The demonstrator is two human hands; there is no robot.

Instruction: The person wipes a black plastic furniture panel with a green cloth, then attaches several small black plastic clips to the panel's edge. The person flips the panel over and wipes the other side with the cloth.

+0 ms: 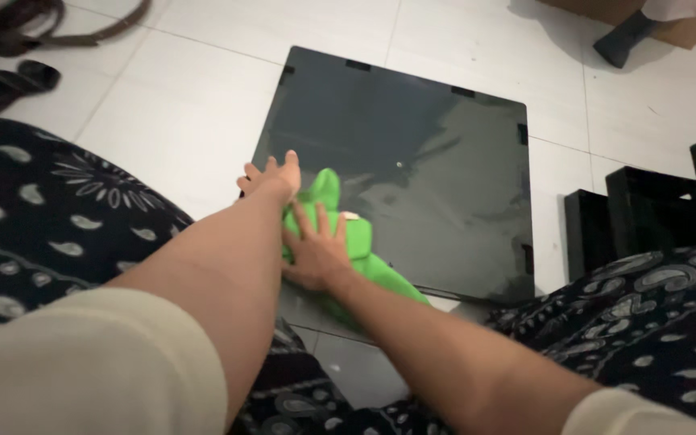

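Note:
A square black glossy panel (pixel 412 137) lies flat on the white tiled floor. A bright green cloth (pixel 360 242) rests on its near left part. My right hand (pixel 316 250) presses flat on the cloth, fingers spread. My left hand (pixel 271 177) reaches across to the panel's left edge, fingers apart, touching the edge beside the cloth and holding nothing that I can see.
Dark paisley-patterned fabric covers my legs at left (pixel 42 217) and right (pixel 654 314). Black slatted parts (pixel 646 213) stand at the right. Dark straps and a shoe (pixel 10 48) lie at top left. A cardboard box and a dark foot (pixel 626 36) are at top right.

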